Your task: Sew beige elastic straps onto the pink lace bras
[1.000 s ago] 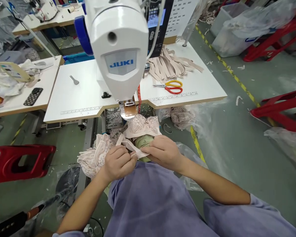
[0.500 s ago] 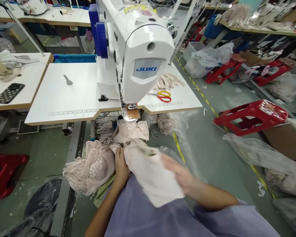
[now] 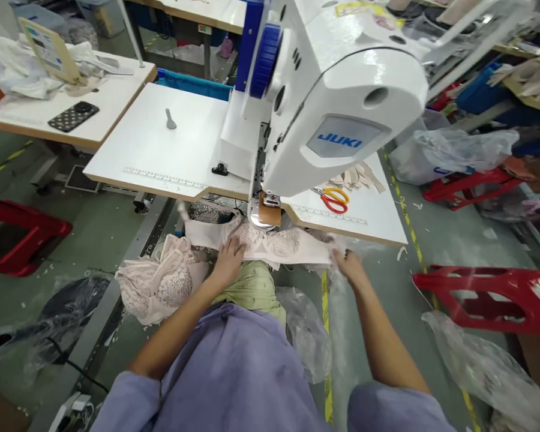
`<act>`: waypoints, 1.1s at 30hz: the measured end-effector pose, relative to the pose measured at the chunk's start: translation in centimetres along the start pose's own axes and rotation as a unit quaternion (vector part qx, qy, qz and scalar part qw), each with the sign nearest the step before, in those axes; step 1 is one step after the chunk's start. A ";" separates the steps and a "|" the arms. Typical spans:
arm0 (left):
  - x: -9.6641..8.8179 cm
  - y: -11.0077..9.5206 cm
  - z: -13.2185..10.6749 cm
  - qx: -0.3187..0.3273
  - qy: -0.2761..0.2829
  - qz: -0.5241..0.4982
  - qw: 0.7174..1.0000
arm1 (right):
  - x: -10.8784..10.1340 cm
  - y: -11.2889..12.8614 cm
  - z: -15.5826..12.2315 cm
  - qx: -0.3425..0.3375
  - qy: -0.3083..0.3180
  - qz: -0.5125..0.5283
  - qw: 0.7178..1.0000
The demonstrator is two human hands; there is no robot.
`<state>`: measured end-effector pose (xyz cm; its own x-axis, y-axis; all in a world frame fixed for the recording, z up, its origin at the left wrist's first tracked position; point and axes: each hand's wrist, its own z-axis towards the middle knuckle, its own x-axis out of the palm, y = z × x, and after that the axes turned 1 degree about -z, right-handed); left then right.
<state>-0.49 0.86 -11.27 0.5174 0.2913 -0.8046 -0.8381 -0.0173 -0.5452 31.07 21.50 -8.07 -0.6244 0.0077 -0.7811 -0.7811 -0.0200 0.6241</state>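
Note:
A pale pink lace garment [image 3: 274, 245] lies stretched sideways under the head of a white JUKI sewing machine [image 3: 333, 114]. My left hand [image 3: 228, 264] rests on its left part, fingers pressed onto the lace. My right hand [image 3: 350, 265] is closed on the garment's right end and pulls it out to the right. More pink lace pieces [image 3: 159, 285] are heaped to the left of my lap, over a green cloth [image 3: 252, 289].
Yellow and red scissors [image 3: 332, 199] and beige straps [image 3: 357, 177] lie on the white table [image 3: 171, 144] right of the machine. A phone [image 3: 73, 115] lies on the left table. Red stools [image 3: 486, 294] and plastic bags [image 3: 490, 372] stand around on the floor.
My hands went from working a strap close together over my lap to spreading apart. The garment is now stretched out flat below the machine head. My view swung to the right.

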 end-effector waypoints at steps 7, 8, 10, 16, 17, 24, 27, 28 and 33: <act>-8.9 4.4 -13.8 -0.177 -0.032 0.082 0.980 | 8.6 4.8 -7.1 -0.264 0.163 0.010 0.951; -10.6 5.2 -15.7 -0.205 -0.032 0.107 0.972 | 9.6 6.3 -8.8 -0.291 0.213 0.027 0.932; -12.5 6.6 -18.8 -0.250 0.047 0.188 0.949 | 11.9 9.2 -12.5 -0.338 0.359 0.043 0.869; -9.2 7.8 -21.7 -0.271 0.145 0.237 0.922 | 21.1 14.8 -22.0 -0.348 0.504 0.012 0.790; -8.8 7.8 -21.5 -0.278 0.144 0.242 0.918 | 22.2 15.3 -22.7 -0.330 0.485 0.006 0.810; -12.6 8.9 -19.3 -0.251 0.191 0.226 0.921 | 24.7 17.9 -20.8 -0.259 0.476 0.016 0.840; -15.0 8.9 -18.0 -0.234 0.191 0.219 0.928 | 24.2 18.9 -19.3 -0.268 0.482 0.040 0.833; -15.7 8.7 -17.5 -0.232 0.184 0.218 0.930 | 23.9 19.3 -18.9 -0.272 0.478 0.049 0.834; -15.8 7.3 -14.6 -0.251 0.131 0.225 0.932 | 22.9 20.5 -16.4 -0.270 0.423 0.076 0.861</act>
<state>-12.27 -17.86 -5.94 0.2130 -0.0964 -0.9723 -0.8279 -0.5463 -0.1272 0.90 4.86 -13.44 -0.3083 -0.7630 -0.5682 -0.4296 -0.4212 0.7988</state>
